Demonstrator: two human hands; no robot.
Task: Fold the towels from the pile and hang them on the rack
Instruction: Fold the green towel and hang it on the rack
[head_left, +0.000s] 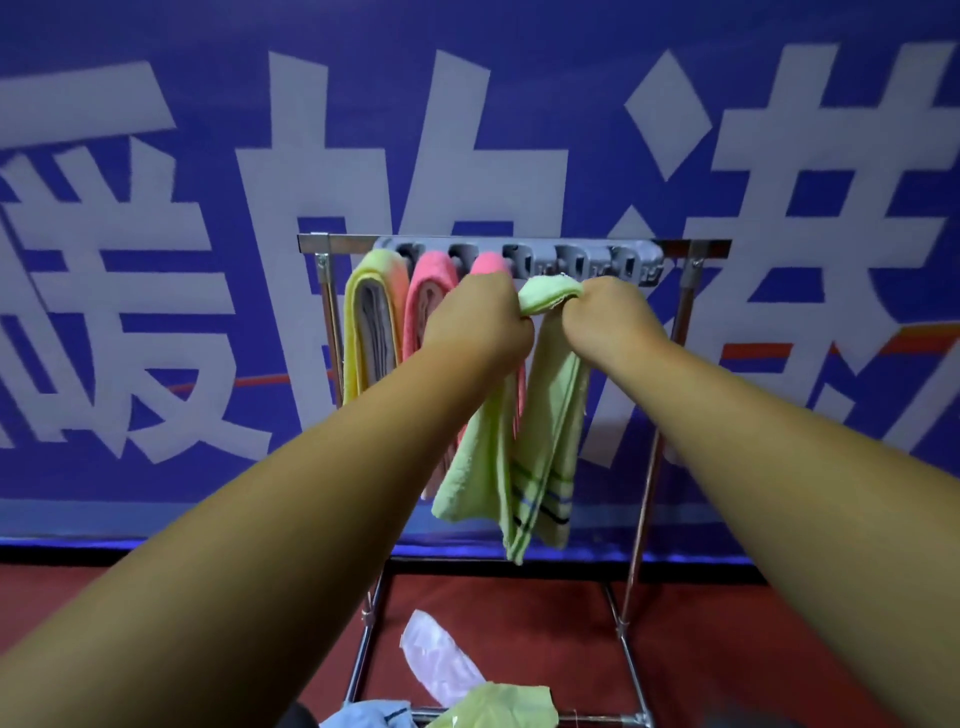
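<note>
A metal rack (691, 243) carries a grey holder bar (582, 260) with several slots along its top. A yellow towel (370, 322) and two pink towels (428, 291) hang folded from its left slots. Both my hands grip the folded top of a light green towel (540, 415) with dark stripes near its hem, just in front of the bar. My left hand (480, 317) holds the fold's left side and my right hand (610, 312) holds its right side. The green towel hangs down between my forearms.
A blue banner with large white characters (156, 260) stands right behind the rack. The floor is red (753, 649). At the bottom lie a pale pink towel (441, 665), a light green towel (498, 706) and a light blue one (363, 714) by the rack's base.
</note>
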